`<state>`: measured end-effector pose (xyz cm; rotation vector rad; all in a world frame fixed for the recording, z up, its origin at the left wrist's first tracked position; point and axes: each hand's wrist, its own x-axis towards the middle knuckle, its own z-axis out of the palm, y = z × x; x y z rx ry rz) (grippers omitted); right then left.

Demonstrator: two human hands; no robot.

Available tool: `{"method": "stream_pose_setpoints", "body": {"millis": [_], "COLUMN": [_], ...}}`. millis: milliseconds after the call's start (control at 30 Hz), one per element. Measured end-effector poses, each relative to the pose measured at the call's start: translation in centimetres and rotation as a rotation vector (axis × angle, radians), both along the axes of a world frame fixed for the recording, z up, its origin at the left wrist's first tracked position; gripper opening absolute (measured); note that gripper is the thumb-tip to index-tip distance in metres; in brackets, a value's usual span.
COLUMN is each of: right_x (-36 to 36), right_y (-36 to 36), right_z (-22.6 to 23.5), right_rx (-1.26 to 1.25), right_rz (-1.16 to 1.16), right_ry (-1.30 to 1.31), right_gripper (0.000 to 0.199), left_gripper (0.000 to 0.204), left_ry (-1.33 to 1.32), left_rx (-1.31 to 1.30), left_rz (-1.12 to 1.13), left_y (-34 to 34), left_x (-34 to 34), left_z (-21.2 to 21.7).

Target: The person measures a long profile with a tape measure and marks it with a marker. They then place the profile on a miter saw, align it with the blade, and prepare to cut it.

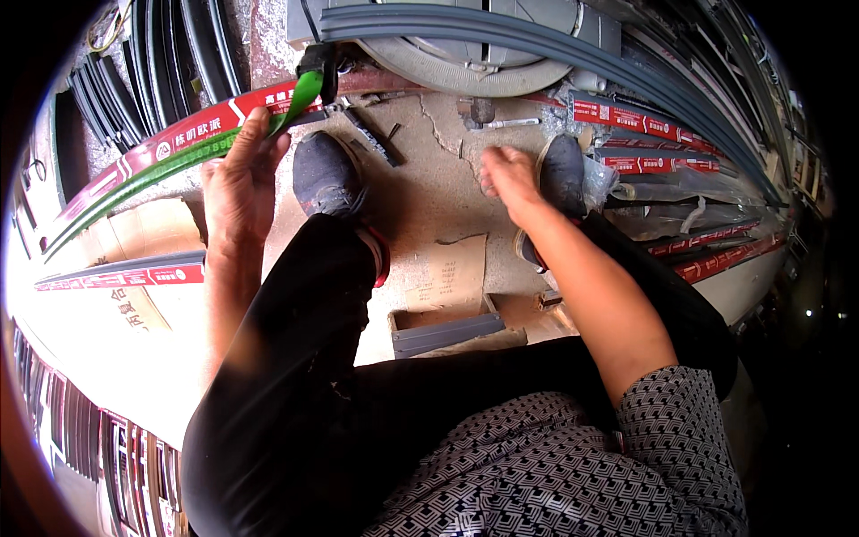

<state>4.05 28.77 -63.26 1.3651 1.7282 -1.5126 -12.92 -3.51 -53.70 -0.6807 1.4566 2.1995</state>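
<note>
A long red-and-green plastic strip point(141, 156), likely bendy, is gripped near its end by the left hand point(240, 183); the right hand's point(512, 179) hold is unclear.

Marked cardboard point(458, 273) on concrete floor point(465, 210)

Red strip point(179, 130): white characters, round emblem. Green strip point(183, 157): row of digits. Cardboard piece point(454, 268), floor: handwritten lines, too small to read. Red-faced strips point(644, 121), right: white lettering, too small.
</note>
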Motion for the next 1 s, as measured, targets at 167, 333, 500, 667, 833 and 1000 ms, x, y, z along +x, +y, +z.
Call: {"method": "stream_pose_setpoints", "body": {"millis": [167, 333, 500, 667, 833, 1000], "right_x": [-1.8, -3.0, -3.1, -1.5, -0.9, -3.6], "right_y": [4.3, 5.7, 5.9, 3.8, -1.1, -4.2], "right_z": [-2.4, -5.1, -5.3, -1.4, 4.5, 8.4], "right_rx": [0.119, 0.157, 0.054, -0.035, -0.144, -0.257], "right_rz": [-0.186, -0.210, -0.254, -0.281, -0.190, -0.081], "right_ry": [-0.047, -0.201, -0.184, -0.093, 0.114, 0.302], "right_gripper": [0.030, 0.031, 0.021, 0.018, 0.016, 0.022], "left_gripper": [0.020, 0.023, 0.022, 0.022, 0.024, 0.028], "left_ry": [0.019, 0.061, 0.089, 0.109, 0.151, 0.199], "left_rx": [-0.087, -0.094, -0.113, -0.135, -0.171, -0.228], "left_rz": [-0.067, -0.087, -0.063, -0.081, -0.127, -0.149], "left_y": [1.2, 1.8, 1.9, 1.8, 1.5, 1.1], "left_x": [0.0, -0.1, 0.1, 0.0, -0.1, -0.5], "left_z": [1.6, 2.1, 2.2, 2.0, 3.0, 3.5]}}
